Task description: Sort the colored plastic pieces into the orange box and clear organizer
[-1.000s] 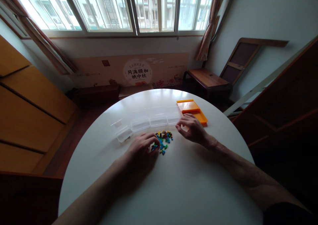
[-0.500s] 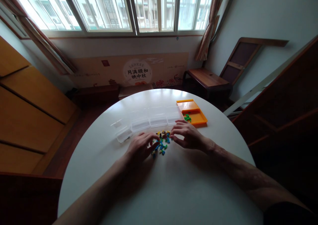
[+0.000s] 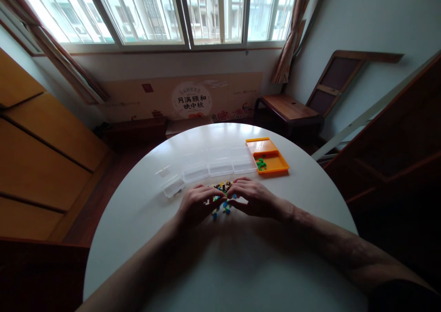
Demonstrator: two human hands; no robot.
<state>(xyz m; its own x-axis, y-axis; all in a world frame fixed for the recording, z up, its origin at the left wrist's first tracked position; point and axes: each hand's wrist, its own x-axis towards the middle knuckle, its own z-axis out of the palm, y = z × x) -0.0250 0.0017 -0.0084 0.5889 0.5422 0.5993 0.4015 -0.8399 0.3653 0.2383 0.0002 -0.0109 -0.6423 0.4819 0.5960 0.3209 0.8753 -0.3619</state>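
Both hands rest on the round white desk (image 3: pixel 241 266), meeting over a small pile of coloured bricks (image 3: pixel 222 197) near its middle. Left hand (image 3: pixel 197 203): fingers curled narrow on the pile's left edge; a grip cannot be confirmed. Right hand (image 3: pixel 251 197): fingers bent over the pile's right edge, tips among the bricks; a grip cannot be confirmed. Behind the pile, a row of clear boxes (image 3: pixel 210 167). At the row's right end, an orange tray (image 3: pixel 275 162) containing green bricks (image 3: pixel 261 164).

home living room | round white table (image 3: pixel 241 266) | curtained window (image 3: pixel 172 13) | wooden cabinets (image 3: pixel 41 156)
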